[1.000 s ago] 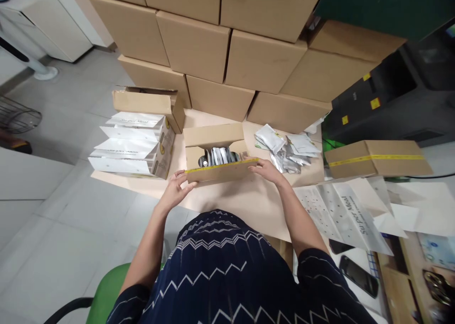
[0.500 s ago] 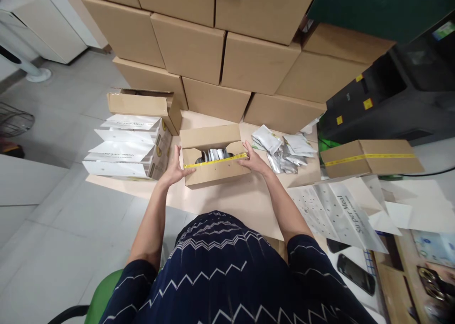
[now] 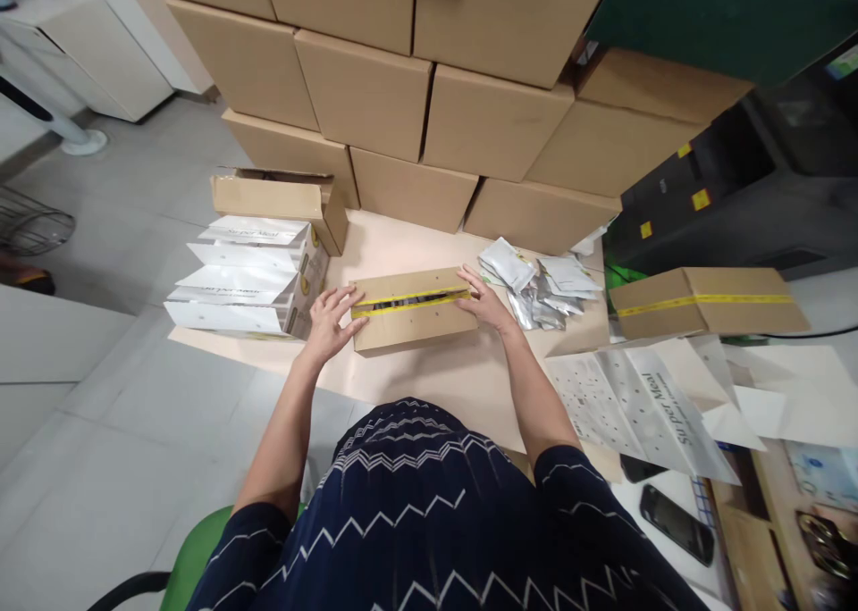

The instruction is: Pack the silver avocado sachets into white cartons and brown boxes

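Note:
A small cardboard box (image 3: 416, 327) stands on the table in front of me, its two long top flaps folded inward. Yellow tape (image 3: 402, 305) runs along the flap edges, and a narrow slit between them shows dark and silvery contents. At the box's left end, my left hand (image 3: 328, 322) grips the flaps, fingers on the far one and thumb on the near one. My right hand (image 3: 486, 304) holds the right end in the same way, fingers over the far flap and thumb at the near one.
Silver and white pouches (image 3: 536, 280) lie right of the box. White printed cartons (image 3: 248, 280) and an open brown box (image 3: 268, 196) stand left. Stacked large cartons (image 3: 375, 97) form a wall behind. At right are a taped box (image 3: 703, 301), white printed sheets (image 3: 643, 405) and a phone (image 3: 677, 523).
The far flap, upright before, is now folded down toward the near one, covering most of the contents. My left fingers have moved from the box's side onto the flaps.

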The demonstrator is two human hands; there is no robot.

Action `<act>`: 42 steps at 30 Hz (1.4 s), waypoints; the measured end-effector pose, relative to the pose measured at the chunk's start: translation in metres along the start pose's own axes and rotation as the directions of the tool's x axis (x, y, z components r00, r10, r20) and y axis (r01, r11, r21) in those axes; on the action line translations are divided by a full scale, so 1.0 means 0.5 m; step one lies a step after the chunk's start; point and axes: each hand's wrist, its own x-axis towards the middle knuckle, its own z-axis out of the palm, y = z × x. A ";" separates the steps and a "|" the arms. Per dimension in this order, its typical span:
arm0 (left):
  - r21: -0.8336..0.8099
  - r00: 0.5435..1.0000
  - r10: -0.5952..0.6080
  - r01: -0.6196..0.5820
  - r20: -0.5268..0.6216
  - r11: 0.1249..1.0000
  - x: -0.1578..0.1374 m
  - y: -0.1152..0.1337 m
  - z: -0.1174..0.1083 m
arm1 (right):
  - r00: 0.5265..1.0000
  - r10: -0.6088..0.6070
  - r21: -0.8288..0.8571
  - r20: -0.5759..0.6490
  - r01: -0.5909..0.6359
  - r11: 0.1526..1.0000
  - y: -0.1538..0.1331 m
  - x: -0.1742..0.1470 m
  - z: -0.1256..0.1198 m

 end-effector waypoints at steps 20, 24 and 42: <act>0.179 0.970 -0.180 0.151 0.160 0.972 -0.070 0.105 0.046 | 0.974 0.120 -0.208 0.190 -0.079 0.975 -0.038 -0.075 0.014; 0.149 0.962 -0.133 0.099 0.238 0.984 -0.033 0.068 0.045 | 0.976 0.131 -0.267 0.173 -0.082 0.960 -0.042 -0.068 0.035; 0.157 0.979 -0.137 0.113 0.153 0.981 -0.042 0.111 0.161 | 0.938 0.272 -0.207 -0.215 -0.316 0.926 -0.108 0.356 0.148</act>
